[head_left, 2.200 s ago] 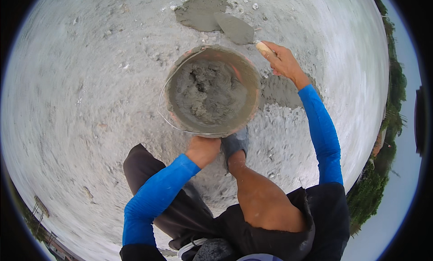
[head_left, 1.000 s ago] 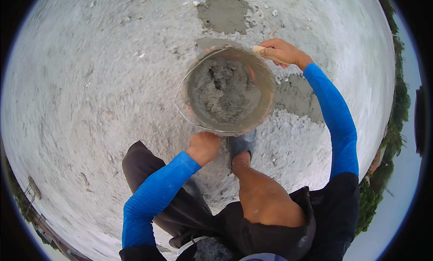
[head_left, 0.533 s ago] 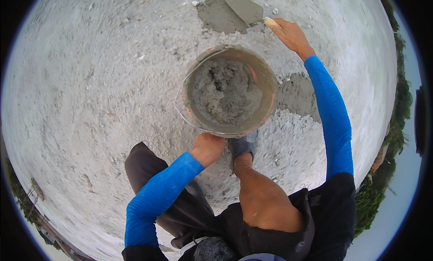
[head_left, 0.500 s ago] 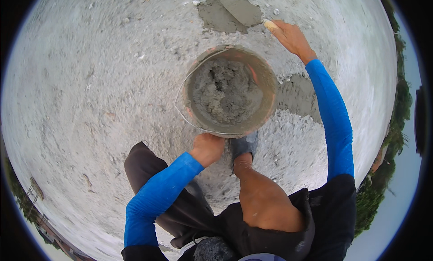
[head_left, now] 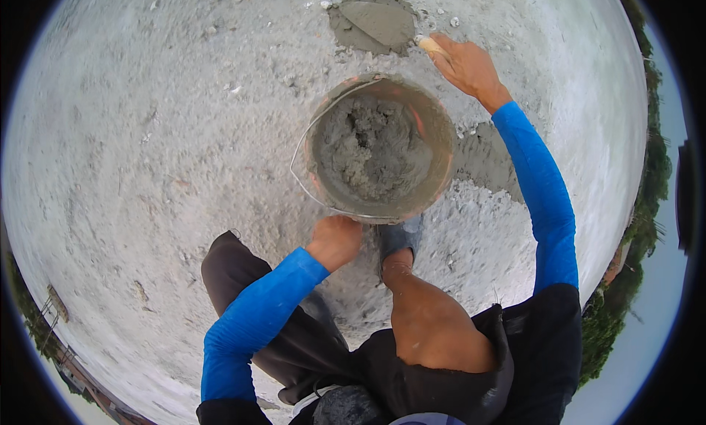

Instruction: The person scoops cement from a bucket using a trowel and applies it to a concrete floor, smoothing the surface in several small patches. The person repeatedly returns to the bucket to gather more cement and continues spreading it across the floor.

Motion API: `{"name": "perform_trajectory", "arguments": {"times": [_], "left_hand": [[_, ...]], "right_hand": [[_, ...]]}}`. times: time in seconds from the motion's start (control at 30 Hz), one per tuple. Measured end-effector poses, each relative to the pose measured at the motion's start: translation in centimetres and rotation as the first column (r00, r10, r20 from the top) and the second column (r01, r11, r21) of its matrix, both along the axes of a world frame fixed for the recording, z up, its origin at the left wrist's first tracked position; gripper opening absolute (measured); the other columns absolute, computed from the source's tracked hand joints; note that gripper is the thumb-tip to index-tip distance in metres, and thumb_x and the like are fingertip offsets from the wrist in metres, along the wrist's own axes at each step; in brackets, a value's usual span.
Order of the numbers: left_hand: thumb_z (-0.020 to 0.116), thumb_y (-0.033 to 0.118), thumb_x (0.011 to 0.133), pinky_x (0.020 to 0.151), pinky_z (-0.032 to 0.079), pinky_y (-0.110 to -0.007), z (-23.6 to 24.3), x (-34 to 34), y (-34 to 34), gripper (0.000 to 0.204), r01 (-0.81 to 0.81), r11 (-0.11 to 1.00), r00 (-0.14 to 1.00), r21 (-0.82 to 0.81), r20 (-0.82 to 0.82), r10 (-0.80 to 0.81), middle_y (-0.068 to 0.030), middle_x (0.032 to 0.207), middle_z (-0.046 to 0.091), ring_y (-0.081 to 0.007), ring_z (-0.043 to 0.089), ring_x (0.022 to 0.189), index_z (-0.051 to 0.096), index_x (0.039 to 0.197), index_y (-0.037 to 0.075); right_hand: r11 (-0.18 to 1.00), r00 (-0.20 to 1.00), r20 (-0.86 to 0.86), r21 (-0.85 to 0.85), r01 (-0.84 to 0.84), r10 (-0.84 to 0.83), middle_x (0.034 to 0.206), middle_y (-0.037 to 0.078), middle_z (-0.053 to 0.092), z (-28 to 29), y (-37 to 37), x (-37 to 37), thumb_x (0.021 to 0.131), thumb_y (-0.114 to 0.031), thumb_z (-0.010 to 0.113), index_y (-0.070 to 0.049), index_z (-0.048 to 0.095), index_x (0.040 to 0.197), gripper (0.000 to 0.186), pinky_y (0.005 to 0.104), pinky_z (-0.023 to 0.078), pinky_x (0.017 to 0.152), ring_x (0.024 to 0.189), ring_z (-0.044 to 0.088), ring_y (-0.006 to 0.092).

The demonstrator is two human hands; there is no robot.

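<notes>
My right hand is closed round the pale handle of a trowel. The mortar-smeared blade lies on a patch of wet grey mortar beyond the bucket and blends into it. Nearer me stands a round bucket with a dirty, orange-tinged wall, partly filled with thick grey mortar. Its wire handle hangs over to the left. At the bucket's near rim my left hand is closed against it, its fingertips hidden from view.
A second mortar patch spreads on the rough grey ground right of the bucket. My dark shoe stands close against the bucket's near side. Greenery lines the far right edge.
My right hand has drawn the trowel a little to the left and slightly nearer across the mortar patch. My left hand stays at the bucket's rim.
</notes>
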State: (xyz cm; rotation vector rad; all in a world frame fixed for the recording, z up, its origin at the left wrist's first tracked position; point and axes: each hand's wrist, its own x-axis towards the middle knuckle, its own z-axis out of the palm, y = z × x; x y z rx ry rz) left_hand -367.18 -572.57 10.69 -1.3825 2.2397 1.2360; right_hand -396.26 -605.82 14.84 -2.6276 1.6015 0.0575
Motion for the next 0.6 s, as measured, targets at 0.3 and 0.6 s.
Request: {"name": "perform_trajectory", "arguments": {"times": [0.3, 0.6], "left_hand": [[0.066, 0.007, 0.087, 0.066, 0.064, -0.055, 0.9, -0.5, -0.6, 0.023, 0.043, 0.999, 0.999, -0.002, 0.02, -0.043, -0.0206, 0.105, 0.079, -0.0379, 0.079, 0.095, 0.081, 0.104, 0.001], [0.064, 0.004, 0.087, 0.082, 0.063, -0.05, 2.2, -1.1, -0.6, 0.017, -0.005, 1.0, 1.0, 0.019, 0.026, 0.004, -0.0251, 0.102, 0.078, -0.0409, 0.077, 0.098, 0.078, 0.096, -0.001]], "right_hand": [[0.994, 0.996, -0.02, -0.061, 0.089, -0.091, 0.085, 0.021, 0.076, 1.0, 0.0, 0.6, 0.105, -0.042, 0.059, -0.02, 0.065, 0.144, 0.045, 0.0541, 0.058, 0.07, 0.077, 0.073, 0.0427], [0.995, 0.998, -0.042, -0.095, 0.039, -0.043, 0.076, 0.018, 0.074, -0.7, 1.4, 1.0, 0.105, -0.041, 0.06, -0.017, 0.066, 0.141, 0.044, 0.0525, 0.057, 0.062, 0.069, 0.072, 0.0398]]}}
